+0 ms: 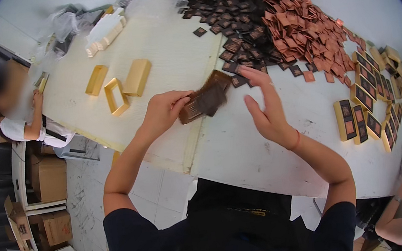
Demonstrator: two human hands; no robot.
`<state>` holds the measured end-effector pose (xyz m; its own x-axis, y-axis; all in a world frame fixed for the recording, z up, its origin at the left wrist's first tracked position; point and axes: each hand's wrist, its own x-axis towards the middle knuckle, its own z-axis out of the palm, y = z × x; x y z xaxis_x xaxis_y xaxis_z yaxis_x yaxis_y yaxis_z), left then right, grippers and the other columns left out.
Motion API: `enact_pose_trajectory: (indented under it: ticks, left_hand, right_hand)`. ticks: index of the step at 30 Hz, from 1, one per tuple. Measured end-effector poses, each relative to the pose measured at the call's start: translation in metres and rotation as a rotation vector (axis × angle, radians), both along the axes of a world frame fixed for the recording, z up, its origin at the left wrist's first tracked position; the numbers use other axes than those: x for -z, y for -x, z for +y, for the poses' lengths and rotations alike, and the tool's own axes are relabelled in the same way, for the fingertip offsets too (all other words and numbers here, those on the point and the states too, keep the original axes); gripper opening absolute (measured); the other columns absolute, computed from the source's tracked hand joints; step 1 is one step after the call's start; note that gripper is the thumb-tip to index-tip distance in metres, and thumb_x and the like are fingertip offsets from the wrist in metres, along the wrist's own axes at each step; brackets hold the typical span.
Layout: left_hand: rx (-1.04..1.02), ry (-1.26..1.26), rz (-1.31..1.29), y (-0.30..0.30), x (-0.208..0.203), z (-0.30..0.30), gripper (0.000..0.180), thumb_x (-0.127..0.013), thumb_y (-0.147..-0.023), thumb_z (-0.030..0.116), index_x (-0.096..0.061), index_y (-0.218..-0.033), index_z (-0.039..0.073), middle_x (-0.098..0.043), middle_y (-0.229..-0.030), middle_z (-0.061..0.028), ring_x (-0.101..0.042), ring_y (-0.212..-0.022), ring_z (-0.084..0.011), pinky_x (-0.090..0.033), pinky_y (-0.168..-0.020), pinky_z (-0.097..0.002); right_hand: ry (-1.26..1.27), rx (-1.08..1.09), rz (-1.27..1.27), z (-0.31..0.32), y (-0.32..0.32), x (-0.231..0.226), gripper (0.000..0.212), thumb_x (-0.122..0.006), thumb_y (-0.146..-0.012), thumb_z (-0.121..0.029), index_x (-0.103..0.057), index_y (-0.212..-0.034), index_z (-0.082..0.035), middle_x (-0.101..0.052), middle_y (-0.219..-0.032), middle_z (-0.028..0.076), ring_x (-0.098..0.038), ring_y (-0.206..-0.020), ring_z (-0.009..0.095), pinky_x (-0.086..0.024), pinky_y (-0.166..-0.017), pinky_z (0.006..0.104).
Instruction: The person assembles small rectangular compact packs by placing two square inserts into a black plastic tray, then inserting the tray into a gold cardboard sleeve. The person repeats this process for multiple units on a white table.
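My left hand (161,113) pinches the near end of a brown plastic tray (190,113) above the white table. A dark square packet (211,99) lies over the tray's middle, smeared by motion; whether it is seated in a compartment I cannot tell. To the right, my right hand (269,109) is open, its fingers stretched out and apart from the tray. Just beyond its fingertips spreads a heap of dark square packets (240,21). Beside that heap is another of copper-coloured square packets (307,27).
Gold box parts (137,77) stand at left on the table (234,146), near a white stack (105,32). Rows of gold boxes (342,129) with dark and copper squares are at right. One person (33,127) sits far left; another person's arm (401,216) is lower right.
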<state>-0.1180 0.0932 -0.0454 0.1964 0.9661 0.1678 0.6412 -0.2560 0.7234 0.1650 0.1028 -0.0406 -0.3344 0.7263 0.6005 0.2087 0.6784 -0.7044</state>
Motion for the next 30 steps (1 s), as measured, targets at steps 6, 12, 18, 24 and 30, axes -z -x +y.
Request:
enact_pose_trajectory:
  ticks: [6,12,18,24,30]
  left_hand:
    - [-0.364,-0.203,-0.268,0.063,-0.003,-0.054,0.009,-0.062,-0.099,0.008,-0.066,-0.099,0.0,-0.066,-0.083,-0.0037,-0.059,-0.074,-0.0086,-0.048,-0.068,-0.0234]
    - [-0.516,-0.145,-0.504,0.108,0.001,-0.089,0.005,-0.062,-0.1,0.009,-0.059,-0.101,0.005,-0.062,-0.089,0.0008,-0.055,-0.08,-0.0061,-0.046,-0.073,-0.0212]
    - [-0.595,-0.294,-0.624,0.104,0.002,-0.102,0.016,-0.059,-0.098,0.005,-0.059,-0.114,0.005,-0.065,-0.108,-0.0062,-0.059,-0.094,-0.0116,-0.049,-0.085,-0.026]
    - [-0.38,-0.326,-1.047,0.082,-0.003,-0.117,0.048,-0.062,-0.089,-0.003,-0.052,-0.136,0.001,-0.062,-0.107,-0.0091,-0.061,-0.102,-0.0207,-0.051,-0.093,-0.0366]
    - [0.049,-0.24,-0.564,-0.008,-0.006,-0.078,0.021,-0.064,-0.079,-0.011,-0.065,-0.097,0.0,-0.063,-0.101,-0.0096,-0.061,-0.099,-0.0214,-0.05,-0.09,-0.0325]
  right_hand:
    - [-0.278,-0.193,-0.166,0.081,0.137,0.006,0.052,-0.063,-0.082,0.003,-0.056,-0.132,-0.008,-0.055,-0.138,0.013,-0.049,-0.131,0.037,-0.037,-0.11,0.0431]
    - [-0.702,-0.202,-0.708,0.135,0.257,0.03,0.058,-0.075,-0.072,-0.008,-0.059,-0.129,-0.01,-0.056,-0.136,0.011,-0.047,-0.131,0.035,-0.041,-0.106,0.0467]
    - [-0.42,-0.538,-0.887,0.096,0.25,0.022,0.062,-0.082,-0.065,-0.033,-0.061,-0.116,-0.003,-0.06,-0.121,0.018,-0.056,-0.115,0.033,-0.051,-0.091,0.0419]
    - [0.596,-0.663,-0.18,0.003,0.061,0.007,0.042,-0.069,-0.089,-0.038,-0.059,-0.109,-0.002,-0.063,-0.098,0.013,-0.062,-0.093,0.025,-0.051,-0.081,0.0385]
    - [1.279,-0.15,0.018,-0.037,-0.091,0.015,0.044,-0.055,-0.098,-0.043,-0.064,-0.104,-0.001,-0.065,-0.095,0.011,-0.066,-0.079,0.022,-0.052,-0.072,0.0409]
